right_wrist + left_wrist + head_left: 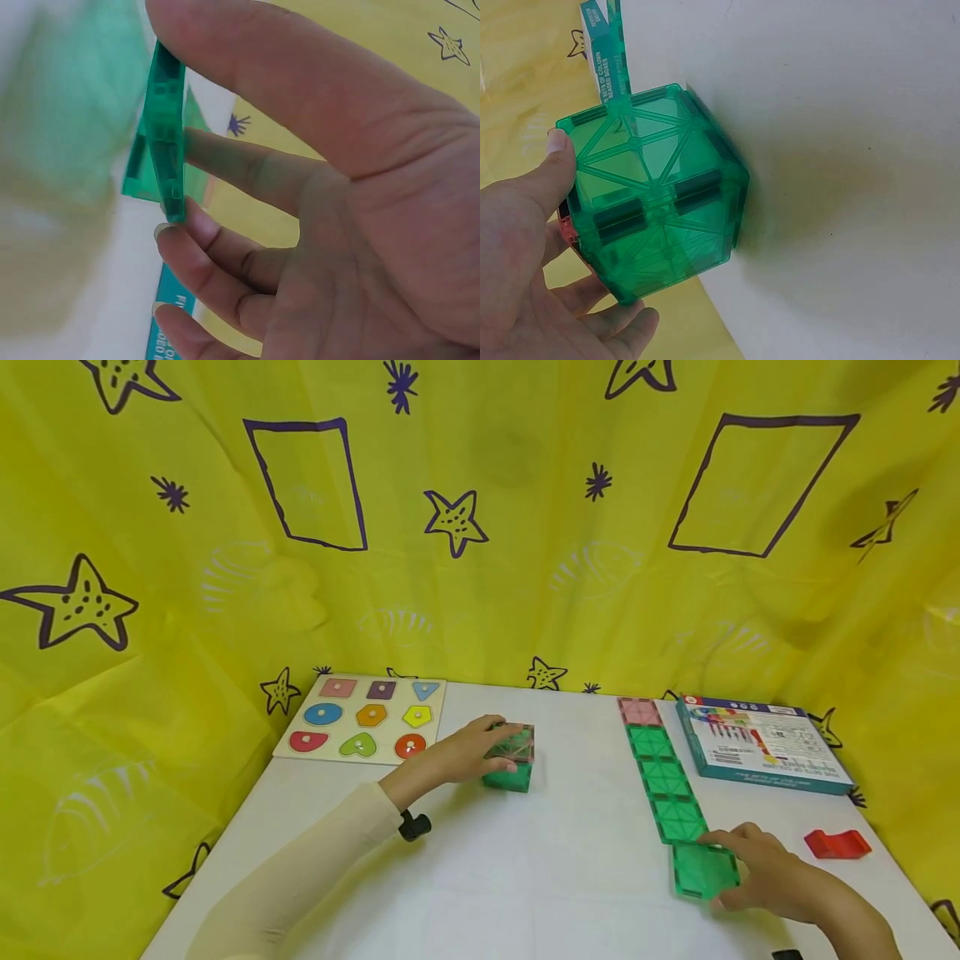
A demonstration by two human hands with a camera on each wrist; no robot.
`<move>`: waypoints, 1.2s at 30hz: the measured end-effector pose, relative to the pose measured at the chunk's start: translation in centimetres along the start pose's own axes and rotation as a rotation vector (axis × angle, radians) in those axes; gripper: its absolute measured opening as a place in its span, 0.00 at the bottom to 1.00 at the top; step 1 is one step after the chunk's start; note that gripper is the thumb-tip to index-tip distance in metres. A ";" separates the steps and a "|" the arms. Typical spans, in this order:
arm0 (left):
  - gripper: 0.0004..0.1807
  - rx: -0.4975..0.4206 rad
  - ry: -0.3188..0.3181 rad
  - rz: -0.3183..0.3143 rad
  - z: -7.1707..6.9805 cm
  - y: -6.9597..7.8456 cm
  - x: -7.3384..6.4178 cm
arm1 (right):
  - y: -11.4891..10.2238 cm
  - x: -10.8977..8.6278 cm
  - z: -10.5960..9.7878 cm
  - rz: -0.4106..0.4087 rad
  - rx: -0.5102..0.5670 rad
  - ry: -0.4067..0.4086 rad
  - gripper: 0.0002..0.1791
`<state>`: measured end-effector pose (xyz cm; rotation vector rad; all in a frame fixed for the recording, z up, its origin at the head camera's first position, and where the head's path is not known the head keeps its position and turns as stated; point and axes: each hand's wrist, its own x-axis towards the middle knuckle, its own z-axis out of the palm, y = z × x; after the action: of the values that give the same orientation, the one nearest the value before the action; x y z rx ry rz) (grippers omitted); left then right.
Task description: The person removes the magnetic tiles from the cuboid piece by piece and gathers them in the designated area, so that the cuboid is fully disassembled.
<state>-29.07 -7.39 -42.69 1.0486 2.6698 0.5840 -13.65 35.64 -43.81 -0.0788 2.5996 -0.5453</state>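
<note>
My left hand [468,752] grips a cube [510,778] of translucent magnetic tiles, thumb on one side and fingers on the other. The cube has green sides and a pink top, and sits on the white table; its green walls [652,180] fill the middle of the left wrist view. Between thumb and fingers, my right hand [772,878] pinches a single green magnetic tile [703,870] by its edges, seen edge-on as a thin green tile [166,127] in the right wrist view. That tile overlaps the near end of a row of green tiles [666,777], with a pink tile [640,711] at its far end.
A shape puzzle board [390,718] with knobbed pieces lies at the back left. At the back right is a teal-edged box [765,745], with a red curved block [837,844] nearer on the right. Behind the white table [570,860] hangs a yellow patterned curtain [517,593].
</note>
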 end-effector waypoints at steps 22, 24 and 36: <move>0.38 0.003 0.003 -0.007 0.0 -0.2 -0.1 | 0.1 1.4 2.2 -0.006 -0.109 0.062 0.30; 0.38 0.002 0.004 -0.004 0.0 -0.1 -0.1 | 0.1 1.5 2.3 0.005 -0.114 0.068 0.29; 0.38 -0.011 0.002 0.000 0.2 -0.2 0.1 | -3.0 1.5 1.5 -0.074 -0.099 0.104 0.26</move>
<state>-29.23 -7.39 -43.01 1.0455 2.6652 0.5989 -14.40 32.10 -44.51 -0.1851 2.7337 -0.4575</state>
